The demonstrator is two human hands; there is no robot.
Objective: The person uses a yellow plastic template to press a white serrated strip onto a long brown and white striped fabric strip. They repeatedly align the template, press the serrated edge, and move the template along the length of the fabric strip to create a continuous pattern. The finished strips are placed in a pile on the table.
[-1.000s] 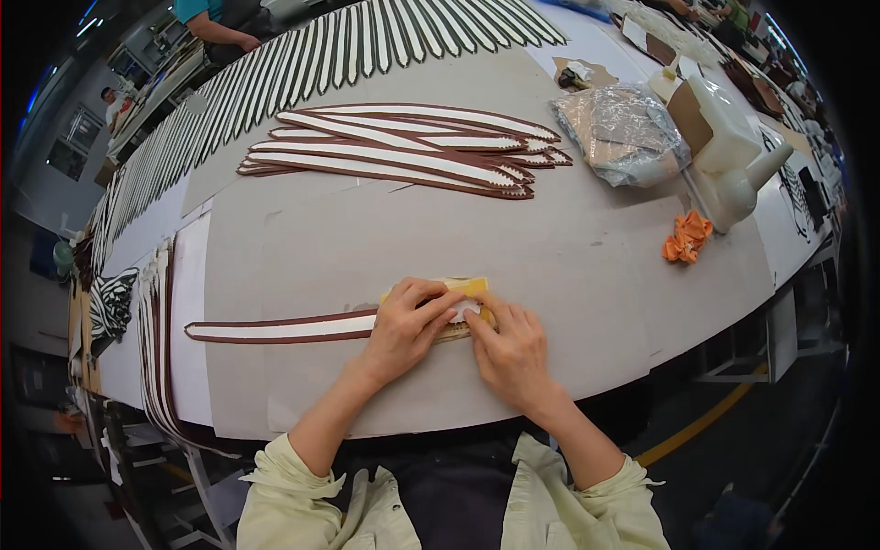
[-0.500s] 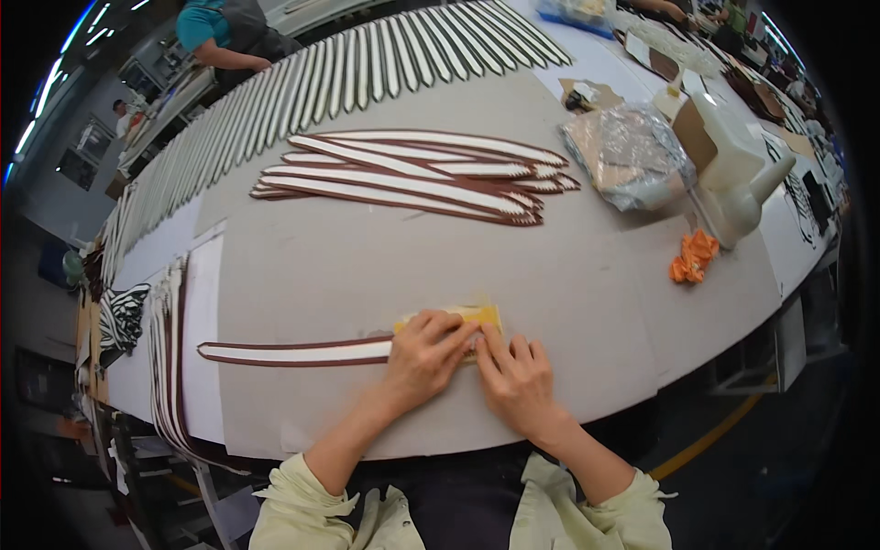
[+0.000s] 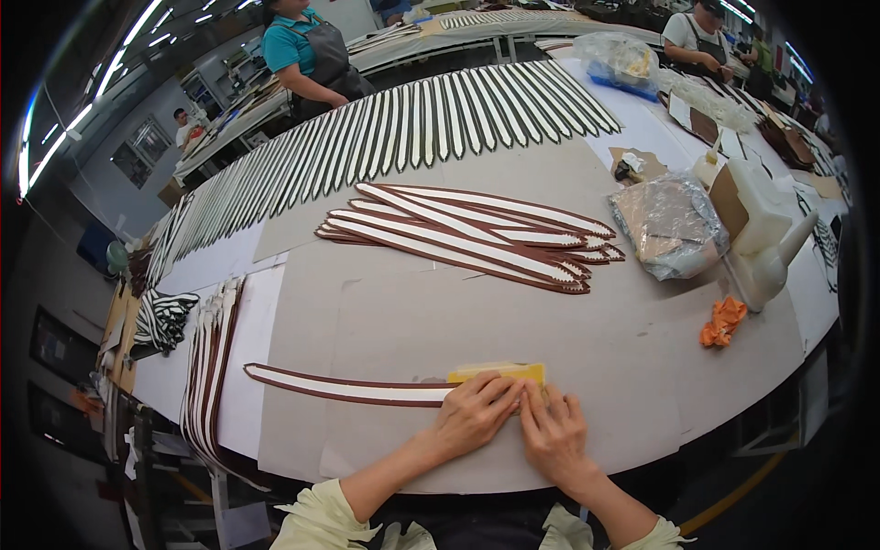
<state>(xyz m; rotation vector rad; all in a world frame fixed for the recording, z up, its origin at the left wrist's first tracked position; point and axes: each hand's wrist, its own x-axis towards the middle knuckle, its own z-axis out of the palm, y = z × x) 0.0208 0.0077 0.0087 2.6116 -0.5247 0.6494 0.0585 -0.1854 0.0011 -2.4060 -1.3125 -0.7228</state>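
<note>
A long strap [image 3: 357, 389], white along its middle with brown edges and a pointed left end, lies across the near part of the table. My left hand [image 3: 475, 414] is closed over its right stretch, fingers bent and pressing down. Close beside it, my right hand [image 3: 555, 438] has its fingers pinched together at the strap's right end, the fingertips of both hands meeting. That end is hidden under my fingers. Just beyond them, and partly beneath, sits a flat yellow block [image 3: 527, 372]. Farther off lies a loose pile of similar brown and white straps [image 3: 458, 236].
Many dark-edged white strips [image 3: 394, 128] line the far edge. More brown straps [image 3: 213, 357] hang over the left side. At the right are a plastic-wrapped package [image 3: 667, 225], a whitish plastic container [image 3: 752, 220] and a crumpled orange piece [image 3: 723, 322]. Other people stand beyond the table.
The view has tilted upward, so the table sits lower and more of the room shows. Both hands remain at the strap's right end, with only slight finger movement.
</note>
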